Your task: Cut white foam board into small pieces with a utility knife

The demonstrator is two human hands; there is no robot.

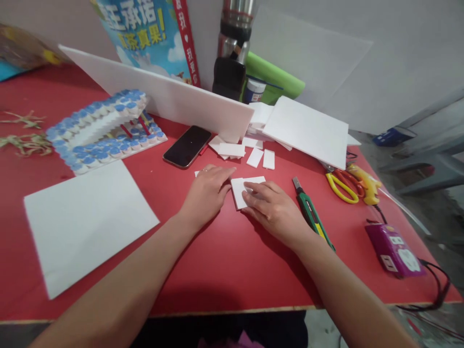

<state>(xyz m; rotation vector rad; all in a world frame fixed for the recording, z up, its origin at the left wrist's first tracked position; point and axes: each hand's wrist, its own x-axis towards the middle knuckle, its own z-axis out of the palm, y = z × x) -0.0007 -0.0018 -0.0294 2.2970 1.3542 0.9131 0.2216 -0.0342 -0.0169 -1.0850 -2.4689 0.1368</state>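
Near the middle of the red table, my right hand (273,210) grips small white foam-board pieces (238,192) that lie one over another, its fingers on top and along the near edge. My left hand (208,193) rests just to their left with fingers stretched out and fingertips by the left edge; I cannot tell whether they touch it. A sliver of another white piece pokes out behind the left hand, mostly hidden. Beyond the hands lie several small white rectangles (232,150). To the right of my right hand is a green utility knife (312,212).
A phone (187,147), a blue-and-white model (105,130) and a large white sheet (90,227) lie left. A long white board (163,94) stands behind. At right are yellow-and-red-handled pliers (342,188), a yellow glue gun (364,182) and a purple power box (395,249) with cables.
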